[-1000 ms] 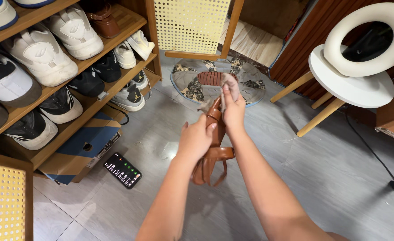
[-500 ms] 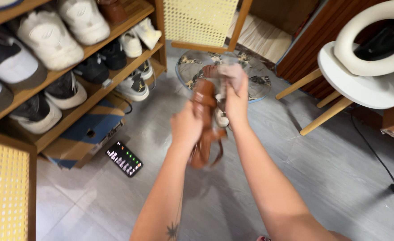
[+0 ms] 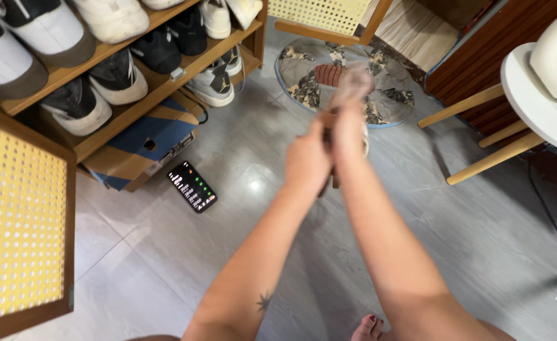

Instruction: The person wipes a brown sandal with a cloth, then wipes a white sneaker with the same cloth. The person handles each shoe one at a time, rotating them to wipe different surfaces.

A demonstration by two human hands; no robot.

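I look down at my two bare arms stretched out over a grey tiled floor [image 3: 165, 252]. My left hand [image 3: 307, 161] and my right hand [image 3: 349, 107] are pressed close together in front of me, both wrapped around a brown strappy sandal [image 3: 332, 148]. The sandal is mostly hidden between my hands and blurred, so only slivers of brown leather show below and between my fingers. My left hand is curled closed around its lower part. My right hand sits just above, and it is too smeared for me to tell how its fingers lie. The sandal is held up in the air, above the floor, between me and a round patterned mat [image 3: 379, 104].

To my left stands a wooden shoe rack [image 3: 158, 79] with pale and dark sneakers on its shelves. A blue and brown shoebox [image 3: 143, 148] sits under its lowest shelf. A black phone [image 3: 192, 186] with a lit screen lies flat on the floor just beside the box. A yellow perforated panel in a wooden frame [image 3: 19, 221] is at my near left. A white round stool [image 3: 537, 107] with wooden legs stands to my right.
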